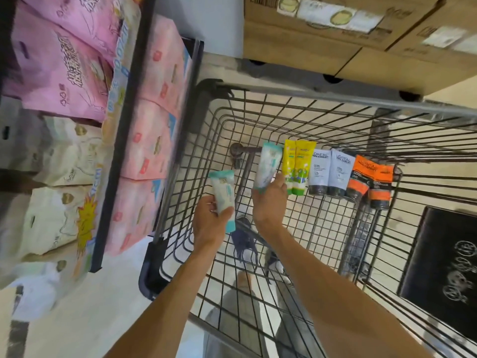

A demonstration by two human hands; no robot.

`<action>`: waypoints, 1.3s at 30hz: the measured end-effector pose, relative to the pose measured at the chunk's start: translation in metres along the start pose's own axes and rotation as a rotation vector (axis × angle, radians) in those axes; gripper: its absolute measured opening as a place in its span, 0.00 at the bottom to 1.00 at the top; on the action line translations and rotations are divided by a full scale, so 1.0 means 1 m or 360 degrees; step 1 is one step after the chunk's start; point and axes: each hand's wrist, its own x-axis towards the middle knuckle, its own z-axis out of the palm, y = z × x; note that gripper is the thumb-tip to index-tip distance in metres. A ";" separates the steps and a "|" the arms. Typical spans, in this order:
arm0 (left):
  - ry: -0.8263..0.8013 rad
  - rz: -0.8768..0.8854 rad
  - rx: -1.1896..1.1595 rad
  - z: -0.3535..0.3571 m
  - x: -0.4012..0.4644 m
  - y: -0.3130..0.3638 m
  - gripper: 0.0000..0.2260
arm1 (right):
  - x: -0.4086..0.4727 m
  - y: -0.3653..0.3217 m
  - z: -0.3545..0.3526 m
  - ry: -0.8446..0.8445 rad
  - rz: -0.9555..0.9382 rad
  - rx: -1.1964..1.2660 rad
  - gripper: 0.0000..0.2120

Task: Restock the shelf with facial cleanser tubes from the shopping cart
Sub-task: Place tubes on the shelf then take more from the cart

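Note:
I look down into a grey wire shopping cart. My left hand grips a white tube with a teal cap, lifted above the cart's left side. My right hand holds a second white and teal tube by its lower end, over the cart floor. On the floor of the cart lie two yellow tubes, two pale blue tubes with black caps, and two orange tubes in a row. The shelf stands to the left.
The shelf on the left carries pink tissue packs and cream packs. Cardboard boxes sit on a pallet beyond the cart. A black panel lies at the cart's right. My legs and shoes show through the wire floor.

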 end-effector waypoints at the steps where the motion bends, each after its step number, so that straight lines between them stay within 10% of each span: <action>1: -0.0001 0.0003 0.0028 0.000 0.000 0.001 0.16 | 0.000 0.002 0.002 -0.0031 0.0028 -0.0019 0.32; 15: -0.0023 -0.0004 0.0108 -0.006 0.000 0.004 0.18 | 0.002 0.008 -0.008 -0.0106 0.0291 0.0493 0.13; 39: -0.0004 0.0132 -0.0295 -0.019 -0.212 0.063 0.15 | -0.126 0.042 -0.235 -0.0706 -0.0288 0.0501 0.14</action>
